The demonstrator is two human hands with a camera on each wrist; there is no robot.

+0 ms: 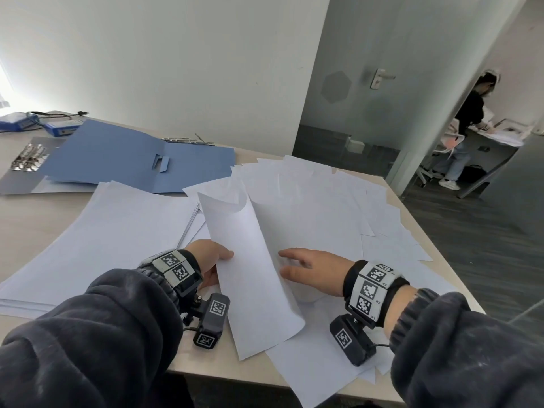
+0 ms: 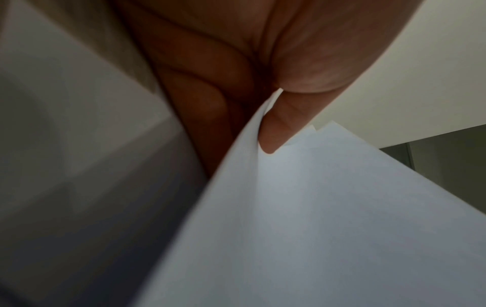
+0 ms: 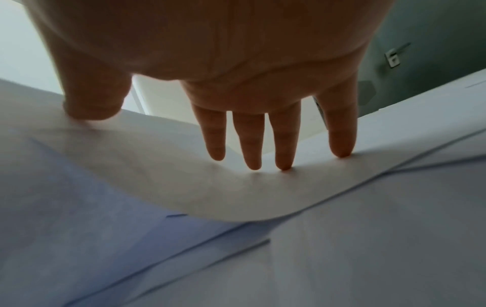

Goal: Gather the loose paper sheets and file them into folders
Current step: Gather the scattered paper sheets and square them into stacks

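**Lifting a sheet from the loose pile**

My left hand (image 1: 212,262) pinches a curled sheet (image 1: 253,260) by its near edge, thumb on top, to peel it clear. It may be more than one sheet, since the wrist view is blurred. My right hand (image 1: 312,270) lies flat, fingers (image 3: 284,145) straight, pinning the scattered sheets (image 1: 323,201) on the worktop (image 1: 26,213). Left lies one squared stack (image 1: 97,240). Beyond, one open blue folder (image 1: 123,154) waits.
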